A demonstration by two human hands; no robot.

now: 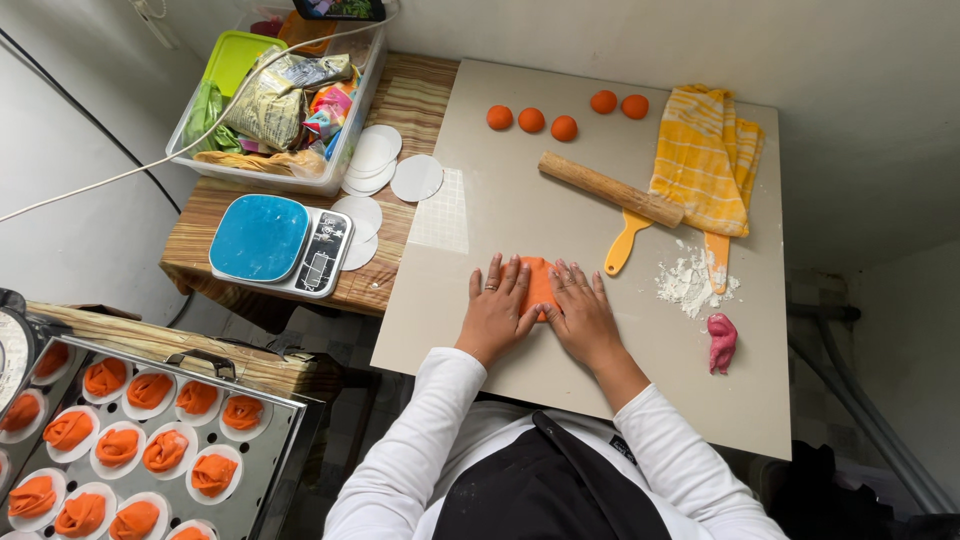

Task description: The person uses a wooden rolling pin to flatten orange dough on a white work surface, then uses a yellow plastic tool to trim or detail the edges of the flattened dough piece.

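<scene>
Overhead view of a pale work board (600,380) filling the centre and right of the frame. At lower centre, the left hand (495,312) and right hand (582,318) lie flat, side by side, fingers extended, pressing on a flattened piece of orange dough (538,280); neither hand is clenched or grasping, both simply bear down with open palms. The dough shows only between the two hands as a smooth, matte, bright orange sheet with a squared upper edge; the rest is hidden beneath the palms. Judged by its look, it is light, soft and pliable, likely to stretch or tear if lifted by one corner, so it is best taken by its edges with both hands or slid free off the board.

Toward the upper centre, five orange dough balls (531,120) sit in two groups. A wooden rolling pin (610,189) lies diagonally just right of centre, beside a yellow striped cloth (705,160), an orange-handled spatula (622,243), a scatter of flour (688,280) and a pink dough lump (721,342). At left, a blue-topped kitchen scale (282,245) rests among round white paper discs (416,178). At lower left, a metal tray (270,470) holds folded orange dough pieces (165,450) on discs.
</scene>
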